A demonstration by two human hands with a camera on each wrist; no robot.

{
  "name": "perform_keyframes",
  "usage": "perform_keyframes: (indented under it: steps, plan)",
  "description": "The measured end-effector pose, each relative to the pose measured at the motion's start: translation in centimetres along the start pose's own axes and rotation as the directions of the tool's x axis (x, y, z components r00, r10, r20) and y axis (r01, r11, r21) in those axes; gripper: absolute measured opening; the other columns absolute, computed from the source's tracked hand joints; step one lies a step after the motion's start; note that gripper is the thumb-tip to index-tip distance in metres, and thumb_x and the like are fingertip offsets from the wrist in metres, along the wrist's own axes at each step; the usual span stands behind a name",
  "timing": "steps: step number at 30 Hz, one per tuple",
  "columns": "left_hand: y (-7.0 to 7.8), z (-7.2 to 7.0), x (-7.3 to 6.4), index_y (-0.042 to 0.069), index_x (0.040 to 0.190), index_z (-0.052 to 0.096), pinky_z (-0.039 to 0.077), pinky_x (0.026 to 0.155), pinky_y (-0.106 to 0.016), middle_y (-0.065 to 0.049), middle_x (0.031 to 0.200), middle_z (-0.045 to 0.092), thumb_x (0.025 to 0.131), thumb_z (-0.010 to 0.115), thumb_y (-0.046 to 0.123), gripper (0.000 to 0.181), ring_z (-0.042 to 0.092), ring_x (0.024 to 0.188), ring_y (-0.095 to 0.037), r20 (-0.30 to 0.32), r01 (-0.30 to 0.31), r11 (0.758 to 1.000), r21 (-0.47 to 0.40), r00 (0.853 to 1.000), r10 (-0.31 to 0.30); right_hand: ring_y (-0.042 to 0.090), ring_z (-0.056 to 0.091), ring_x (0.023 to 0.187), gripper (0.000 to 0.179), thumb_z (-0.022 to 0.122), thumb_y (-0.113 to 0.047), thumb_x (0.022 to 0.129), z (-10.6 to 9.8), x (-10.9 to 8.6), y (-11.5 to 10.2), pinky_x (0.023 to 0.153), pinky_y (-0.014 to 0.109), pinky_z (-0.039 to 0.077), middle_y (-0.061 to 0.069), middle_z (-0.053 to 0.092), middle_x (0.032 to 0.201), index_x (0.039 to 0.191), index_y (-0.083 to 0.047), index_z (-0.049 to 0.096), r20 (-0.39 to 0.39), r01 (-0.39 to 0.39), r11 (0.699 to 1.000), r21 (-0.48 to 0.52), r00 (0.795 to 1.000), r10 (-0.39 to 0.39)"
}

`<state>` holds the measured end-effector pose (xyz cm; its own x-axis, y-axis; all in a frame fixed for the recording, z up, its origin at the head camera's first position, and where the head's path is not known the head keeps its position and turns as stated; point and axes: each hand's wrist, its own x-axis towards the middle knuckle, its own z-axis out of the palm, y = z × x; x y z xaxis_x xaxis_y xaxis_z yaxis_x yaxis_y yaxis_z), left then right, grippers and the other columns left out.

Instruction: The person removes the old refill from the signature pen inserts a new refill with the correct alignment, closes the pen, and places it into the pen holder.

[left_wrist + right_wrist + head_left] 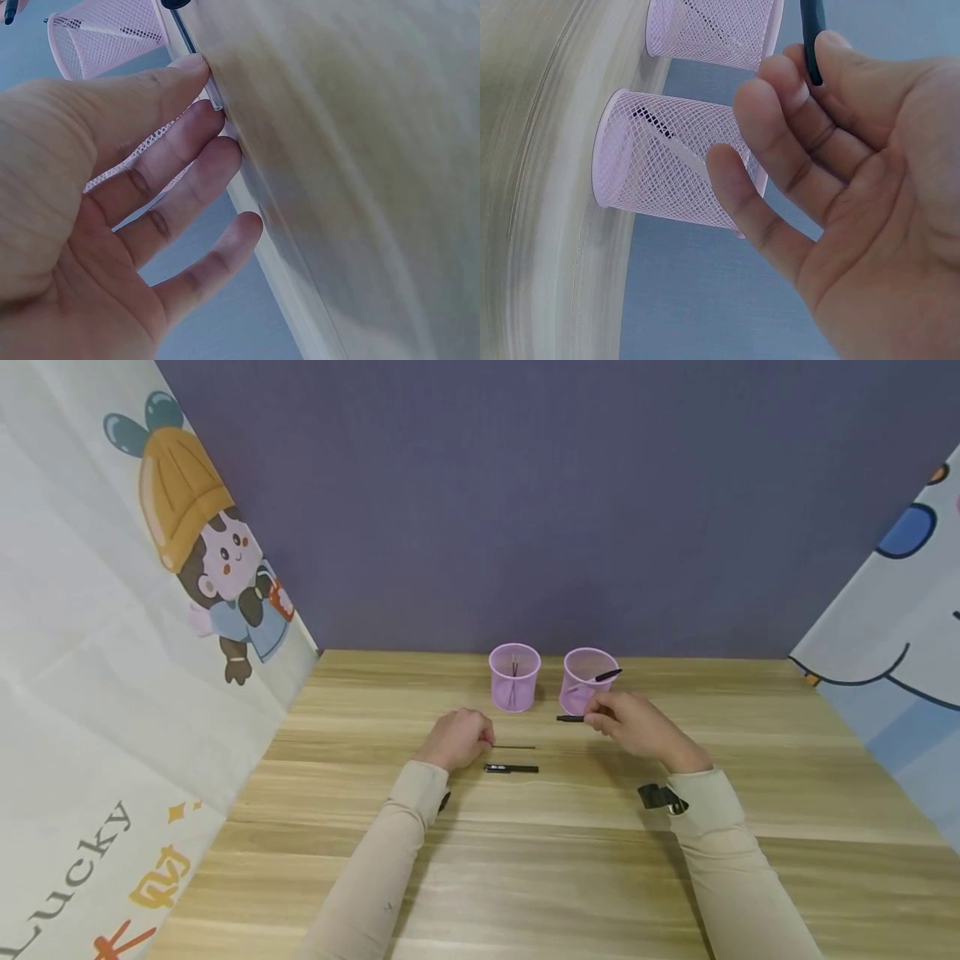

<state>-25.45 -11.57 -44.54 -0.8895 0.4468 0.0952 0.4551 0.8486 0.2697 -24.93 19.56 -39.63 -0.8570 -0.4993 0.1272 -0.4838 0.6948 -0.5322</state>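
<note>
The wood-grain surface (pixel 577 885) spreads wide on both sides; its far edge meets a dark backdrop (pixel 570 510) just behind two pink mesh containers, a left cup (pixel 498 692) and a right cup (pixel 567 702). The left hand (pixel 456 737) has a thumb-and-finger grip on a thin dark rod (pixel 517 747), which points right. The right hand (pixel 636 725) has a pinching grip on a black pen piece (pixel 568 718), its free end pointing left, before the right cup. Between the forearms, a black pen (pixel 512 768) lies crosswise, nearly parallel to the rod. Slender sticks (pixel 514 670) stand in the left cup; a leaning pen (pixel 609 676) juts over the right cup's rim.
</note>
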Motion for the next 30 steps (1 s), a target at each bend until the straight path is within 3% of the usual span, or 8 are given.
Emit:
perform_keyframes:
  steps: [8, 16, 25, 30]
  plan:
    - [-0.02, 0.23, 0.01, 0.018, 0.09, 0.08, 0.06, 0.085, -0.038, 0.002, 0.095, 0.079, 0.087, 0.077, 0.01, 0.01, 0.073, 0.093, -0.019, -0.001, -0.01, 1.0, 0.018, 1.0, 0.01, 0.012, 0.054, 0.068, 0.008, 0.064, -0.013, 0.101, 0.01, -0.14, 0.09, 0.06, 0.026, 0.046, 0.004, 0.064, 0.078, 0.096, -0.007, 0.067, -0.002, -0.001, 1.0, 0.007, 1.0, 0.001]
    - [0.1, 0.1, 0.06, 0.018, 0.09, 0.077, 0.058, 0.081, -0.035, 0.004, 0.089, 0.075, 0.092, 0.076, 0.022, 0.004, 0.069, 0.085, -0.015, -0.022, 0.007, 1.0, -0.002, 1.0, -0.007, 0.012, 0.054, 0.068, 0.008, 0.065, -0.012, 0.101, 0.0, -0.07, 0.06, 0.059, 0.026, 0.045, 0.008, 0.065, 0.079, 0.095, -0.007, 0.067, -0.013, 0.02, 1.0, 0.016, 1.0, -0.02]
    - [0.2, -0.02, 0.35, 0.016, 0.098, 0.077, 0.057, 0.081, -0.032, 0.003, 0.092, 0.071, 0.095, 0.072, 0.024, 0.01, 0.065, 0.084, -0.012, -0.145, 0.013, 1.0, 0.007, 0.989, -0.012, 0.014, 0.055, 0.069, 0.008, 0.063, -0.012, 0.102, -0.05, -0.12, 0.37, 0.059, 0.027, 0.045, 0.006, 0.063, 0.079, 0.098, -0.006, 0.067, 0.001, 0.0, 1.0, 0.03, 1.0, 0.0]
    - [0.48, -0.55, 0.49, 0.015, 0.099, 0.077, 0.058, 0.08, -0.034, 0.001, 0.096, 0.075, 0.095, 0.071, 0.02, 0.009, 0.068, 0.086, -0.015, -0.225, 0.017, 1.0, -0.016, 0.974, -0.02, 0.013, 0.055, 0.069, 0.008, 0.064, -0.012, 0.101, -0.18, -0.16, 0.58, 0.059, 0.026, 0.046, 0.006, 0.064, 0.079, 0.099, -0.006, 0.068, -0.008, 0.008, 0.999, 0.032, 1.0, -0.007]
